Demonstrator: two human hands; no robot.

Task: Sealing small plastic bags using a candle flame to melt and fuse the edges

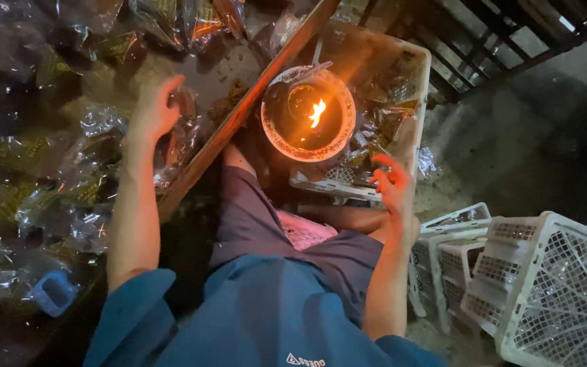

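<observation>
My left hand [152, 110] reaches out over a heap of clear plastic packets [83, 156] on a board at the left; its fingers curl around one small packet [183, 115]. My right hand [394, 185] hovers with loosely bent fingers, holding nothing, above the near edge of a white plastic crate [412, 75]. Inside that crate stands a round bowl lamp [307, 112] with a small open flame burning in it. Sealed packets [382, 119] lie around the bowl in the crate.
A wooden plank edge [239, 115] runs diagonally between the packet heap and the crate. Stacked empty white lattice crates [545, 285] stand at the lower right on a concrete floor. A metal railing [504, 41] is at the top right. A blue object [54, 292] lies lower left.
</observation>
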